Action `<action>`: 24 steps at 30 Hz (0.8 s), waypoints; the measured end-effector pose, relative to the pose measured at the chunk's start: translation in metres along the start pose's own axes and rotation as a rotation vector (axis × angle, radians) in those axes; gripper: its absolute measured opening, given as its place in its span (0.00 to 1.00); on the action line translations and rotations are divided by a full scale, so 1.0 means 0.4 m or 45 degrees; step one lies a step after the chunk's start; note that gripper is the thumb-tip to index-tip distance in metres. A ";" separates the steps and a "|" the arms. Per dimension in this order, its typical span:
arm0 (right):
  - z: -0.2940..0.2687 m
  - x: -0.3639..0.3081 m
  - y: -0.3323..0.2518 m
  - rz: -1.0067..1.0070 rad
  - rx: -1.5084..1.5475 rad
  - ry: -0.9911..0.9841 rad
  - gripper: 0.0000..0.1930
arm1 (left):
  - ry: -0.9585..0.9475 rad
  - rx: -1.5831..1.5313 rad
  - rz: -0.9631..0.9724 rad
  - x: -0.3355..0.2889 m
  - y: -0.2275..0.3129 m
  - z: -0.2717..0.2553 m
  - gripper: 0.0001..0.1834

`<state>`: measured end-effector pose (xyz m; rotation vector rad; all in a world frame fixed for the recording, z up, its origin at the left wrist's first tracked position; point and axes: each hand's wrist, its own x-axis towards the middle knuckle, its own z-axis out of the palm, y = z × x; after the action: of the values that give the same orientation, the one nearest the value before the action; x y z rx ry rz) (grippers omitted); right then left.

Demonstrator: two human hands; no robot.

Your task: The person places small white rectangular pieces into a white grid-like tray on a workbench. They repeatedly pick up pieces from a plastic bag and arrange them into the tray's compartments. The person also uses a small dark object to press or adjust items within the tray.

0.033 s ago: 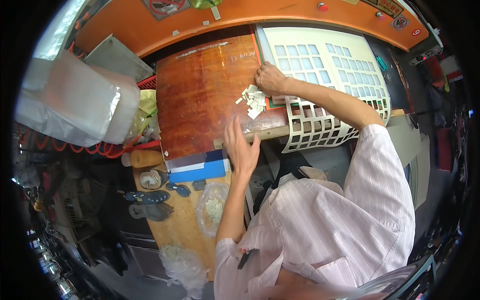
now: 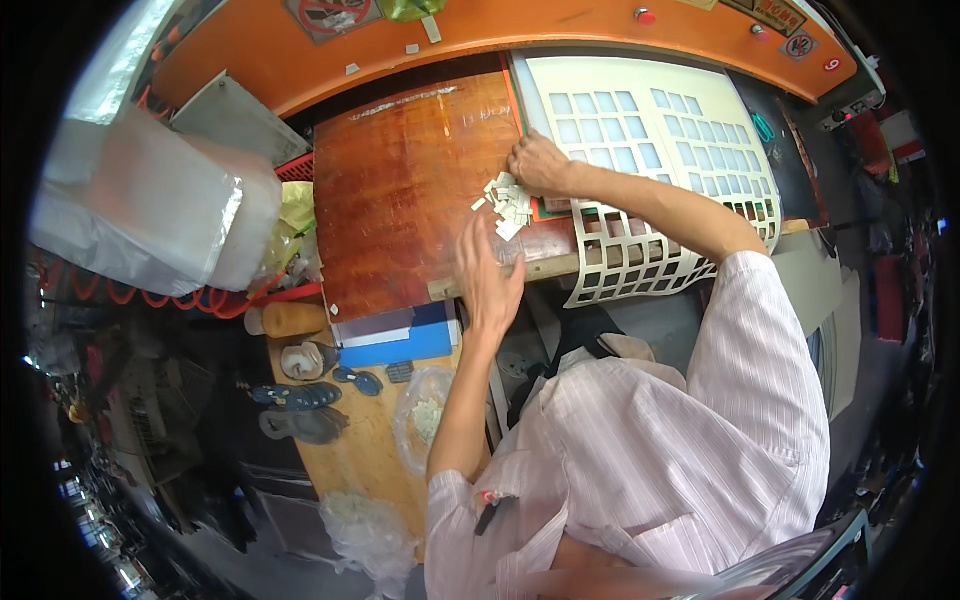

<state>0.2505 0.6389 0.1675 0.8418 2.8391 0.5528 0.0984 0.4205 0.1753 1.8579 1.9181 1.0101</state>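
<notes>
A loose pile of small cream rectangular pieces (image 2: 513, 207) lies on the reddish-brown wooden board (image 2: 400, 190). My right hand (image 2: 540, 164) is just beyond the pile, at the board's right edge. Its fingers are curled together and point down; what they may hold is hidden. My left hand (image 2: 488, 278) hovers at the near side of the pile, open, fingers apart and nothing in it. To the right lies a cream sheet (image 2: 640, 85) with rows of rectangular cut-outs. The sheet's near end, a lattice of empty openings, hangs over the front edge below my right forearm.
An orange machine beam (image 2: 520, 28) with red buttons runs along the back. At lower left, a wooden side table (image 2: 370, 460) carries a clear bag of cream pieces (image 2: 425, 418), a blue folder (image 2: 400, 345) and shoes (image 2: 297, 396). Plastic-wrapped bundles (image 2: 150, 200) stand at far left.
My left hand has shifted slightly right and its fingertips have come nearer the pile. My right hand has hardly moved, staying closed beside the cut-out sheet.
</notes>
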 end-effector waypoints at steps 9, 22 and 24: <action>-0.061 -0.099 -0.026 0.137 0.916 0.497 0.13 | -0.292 0.064 0.233 0.240 -0.042 0.135 0.70; -0.101 -0.385 -0.116 0.806 1.264 0.774 0.08 | -0.577 -0.094 0.638 0.312 -0.069 0.118 0.41; -0.098 -0.379 -0.143 0.793 1.276 0.833 0.08 | -0.541 -0.075 0.716 0.296 -0.083 0.112 0.30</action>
<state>0.3399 0.4992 0.1849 2.0395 3.3389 -0.8374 0.0868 0.5491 0.1526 2.4001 1.1397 0.7096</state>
